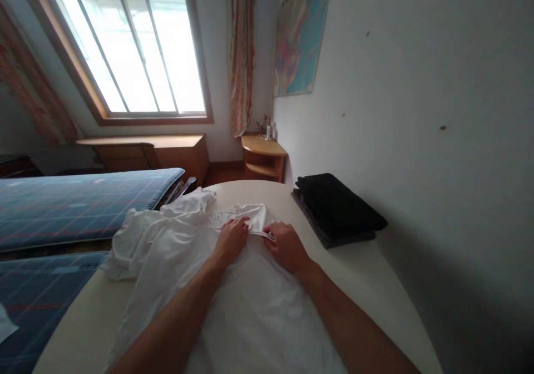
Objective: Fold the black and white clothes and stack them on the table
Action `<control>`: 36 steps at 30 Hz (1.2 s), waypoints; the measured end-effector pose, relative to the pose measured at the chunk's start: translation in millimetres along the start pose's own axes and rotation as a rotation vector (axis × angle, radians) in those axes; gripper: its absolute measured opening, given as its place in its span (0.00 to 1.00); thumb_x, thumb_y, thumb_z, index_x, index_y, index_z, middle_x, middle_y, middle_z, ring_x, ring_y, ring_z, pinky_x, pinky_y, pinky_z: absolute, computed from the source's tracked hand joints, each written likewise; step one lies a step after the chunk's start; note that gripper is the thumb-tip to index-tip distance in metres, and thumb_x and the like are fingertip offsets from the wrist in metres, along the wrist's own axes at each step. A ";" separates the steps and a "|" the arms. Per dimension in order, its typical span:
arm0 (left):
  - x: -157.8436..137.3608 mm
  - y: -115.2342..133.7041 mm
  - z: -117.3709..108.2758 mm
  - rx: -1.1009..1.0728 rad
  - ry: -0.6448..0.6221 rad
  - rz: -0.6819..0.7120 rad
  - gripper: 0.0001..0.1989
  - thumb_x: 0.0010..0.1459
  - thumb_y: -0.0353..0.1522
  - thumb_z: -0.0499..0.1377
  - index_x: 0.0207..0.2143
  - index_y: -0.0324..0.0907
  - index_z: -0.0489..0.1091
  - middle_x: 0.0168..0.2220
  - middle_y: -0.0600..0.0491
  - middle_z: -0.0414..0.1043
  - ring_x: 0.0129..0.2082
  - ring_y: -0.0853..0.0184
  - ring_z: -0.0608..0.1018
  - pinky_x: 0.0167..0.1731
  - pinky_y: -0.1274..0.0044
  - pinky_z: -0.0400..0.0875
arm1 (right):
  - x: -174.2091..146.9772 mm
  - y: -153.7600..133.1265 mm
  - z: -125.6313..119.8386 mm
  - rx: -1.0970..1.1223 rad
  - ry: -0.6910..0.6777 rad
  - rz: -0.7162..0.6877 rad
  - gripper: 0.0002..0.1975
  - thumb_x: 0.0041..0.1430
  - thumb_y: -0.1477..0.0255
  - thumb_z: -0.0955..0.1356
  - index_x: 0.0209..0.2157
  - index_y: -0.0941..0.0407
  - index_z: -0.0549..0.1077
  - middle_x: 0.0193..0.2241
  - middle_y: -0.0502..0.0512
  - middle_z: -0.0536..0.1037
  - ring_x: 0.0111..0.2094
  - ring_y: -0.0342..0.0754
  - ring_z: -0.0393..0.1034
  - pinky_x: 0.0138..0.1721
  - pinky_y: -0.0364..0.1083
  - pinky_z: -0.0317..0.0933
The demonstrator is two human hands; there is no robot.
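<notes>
A white shirt [254, 307] lies spread over the round pale table [354, 307], with bunched cloth toward the left. My left hand [232, 237] rests on its far part, fingers curled at the cloth near what looks like the neckline. Beside it, my right hand [287, 245] pinches a folded edge of the same shirt between thumb and fingers. The cloth under both palms is hidden. To the right of my right hand, apart from it, sits a stack of folded black clothes [340, 207].
On the left stand blue plaid mattresses [83, 204], close to the table's edge. The wall [438, 207] runs along the right side. Beyond the table are a wooden corner shelf [263, 147], a desk [179, 146] below the window, and a curtain [242, 57].
</notes>
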State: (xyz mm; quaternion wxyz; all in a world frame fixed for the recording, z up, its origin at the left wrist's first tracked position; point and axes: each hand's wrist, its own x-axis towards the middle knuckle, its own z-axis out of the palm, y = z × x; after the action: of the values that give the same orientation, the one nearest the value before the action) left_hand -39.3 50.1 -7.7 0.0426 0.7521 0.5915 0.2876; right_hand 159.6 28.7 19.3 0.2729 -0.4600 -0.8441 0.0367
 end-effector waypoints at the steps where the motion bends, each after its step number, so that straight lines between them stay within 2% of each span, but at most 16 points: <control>1: 0.6 -0.9 0.0 -0.006 0.000 -0.005 0.16 0.65 0.30 0.51 0.53 0.44 0.70 0.40 0.51 0.79 0.47 0.59 0.76 0.51 0.68 0.68 | -0.2 -0.6 0.3 0.012 0.000 -0.012 0.04 0.63 0.73 0.67 0.39 0.55 0.74 0.38 0.54 0.80 0.41 0.49 0.72 0.46 0.47 0.56; 5: 0.1 -1.0 -3.1 -0.030 -0.003 -0.004 0.16 0.62 0.28 0.52 0.51 0.44 0.70 0.35 0.53 0.79 0.43 0.61 0.77 0.49 0.70 0.69 | -0.6 -0.8 1.2 0.034 0.029 0.003 0.03 0.63 0.74 0.67 0.38 0.55 0.73 0.37 0.54 0.79 0.40 0.49 0.72 0.46 0.47 0.55; 8: -4.1 1.4 -6.7 -0.041 -0.024 0.035 0.17 0.57 0.27 0.56 0.49 0.46 0.70 0.40 0.53 0.78 0.44 0.62 0.77 0.51 0.70 0.67 | -0.2 0.8 2.0 0.028 0.049 0.052 0.02 0.62 0.74 0.67 0.37 0.55 0.73 0.37 0.54 0.79 0.40 0.49 0.71 0.46 0.47 0.56; 11: -7.6 2.5 -7.0 -0.018 -0.042 0.115 0.20 0.52 0.31 0.61 0.49 0.47 0.70 0.46 0.52 0.76 0.48 0.59 0.75 0.54 0.66 0.64 | 0.5 1.7 2.5 0.022 0.063 0.085 0.02 0.61 0.74 0.67 0.36 0.55 0.72 0.36 0.53 0.79 0.39 0.49 0.71 0.44 0.47 0.56; 14: -6.1 0.3 -5.4 -0.024 0.011 0.146 0.17 0.54 0.30 0.59 0.48 0.47 0.70 0.45 0.52 0.75 0.47 0.59 0.75 0.52 0.66 0.66 | 1.1 1.6 1.8 0.030 0.065 0.070 0.01 0.62 0.74 0.68 0.35 0.55 0.72 0.36 0.53 0.79 0.39 0.49 0.71 0.43 0.47 0.56; 17: -1.8 -2.9 -7.3 -0.051 0.080 0.125 0.12 0.57 0.26 0.54 0.42 0.45 0.71 0.41 0.52 0.75 0.44 0.61 0.76 0.49 0.70 0.68 | 0.7 2.3 0.9 0.042 0.047 0.036 0.01 0.62 0.74 0.68 0.36 0.55 0.73 0.36 0.52 0.79 0.38 0.48 0.71 0.43 0.47 0.55; 21: -0.8 -3.1 -16.2 -0.062 0.172 0.159 0.09 0.57 0.25 0.53 0.34 0.45 0.70 0.39 0.51 0.74 0.45 0.62 0.74 0.51 0.70 0.66 | -1.8 5.4 0.5 0.031 0.006 -0.026 0.05 0.61 0.68 0.71 0.34 0.55 0.74 0.36 0.54 0.79 0.40 0.50 0.70 0.45 0.48 0.55; 24: -3.3 -1.0 -20.1 -0.045 0.158 0.206 0.08 0.57 0.26 0.53 0.30 0.45 0.71 0.39 0.52 0.74 0.44 0.62 0.74 0.51 0.69 0.66 | -3.2 6.5 0.1 0.064 -0.029 -0.106 0.08 0.59 0.64 0.73 0.32 0.55 0.75 0.38 0.53 0.80 0.44 0.51 0.70 0.50 0.49 0.55; 26: -4.5 -0.4 -18.7 -0.017 0.107 0.190 0.09 0.60 0.28 0.53 0.32 0.45 0.72 0.42 0.51 0.75 0.46 0.61 0.74 0.52 0.68 0.66 | -2.5 7.2 0.2 0.107 -0.050 -0.123 0.10 0.61 0.62 0.71 0.31 0.54 0.75 0.38 0.52 0.80 0.44 0.50 0.70 0.51 0.49 0.55; 29: -5.5 -1.8 -12.1 0.013 0.060 0.146 0.10 0.65 0.33 0.52 0.38 0.45 0.74 0.46 0.51 0.76 0.48 0.61 0.74 0.53 0.67 0.66 | 0.7 11.8 2.4 0.121 0.026 0.012 0.12 0.68 0.65 0.64 0.36 0.54 0.76 0.39 0.55 0.80 0.43 0.49 0.71 0.50 0.47 0.58; 32: -6.6 -4.3 -4.9 0.026 0.021 0.140 0.09 0.63 0.33 0.55 0.42 0.47 0.74 0.46 0.51 0.76 0.47 0.61 0.75 0.53 0.67 0.66 | 3.1 22.4 5.8 0.053 0.102 0.204 0.11 0.66 0.71 0.63 0.43 0.57 0.77 0.42 0.58 0.79 0.46 0.50 0.70 0.52 0.46 0.58; 36: -7.8 -6.3 -1.7 0.038 -0.021 0.148 0.10 0.62 0.33 0.56 0.45 0.48 0.75 0.49 0.52 0.75 0.50 0.61 0.75 0.55 0.68 0.66 | 1.9 38.4 6.8 -0.011 0.017 0.328 0.10 0.61 0.68 0.67 0.38 0.56 0.80 0.42 0.59 0.79 0.48 0.52 0.69 0.52 0.46 0.57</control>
State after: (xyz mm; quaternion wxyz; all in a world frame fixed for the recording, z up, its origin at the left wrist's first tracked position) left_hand -46.6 44.4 -11.8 0.0130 0.7974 0.5392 0.2705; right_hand 184.5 53.5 2.3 0.2677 -0.5936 -0.7555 0.0723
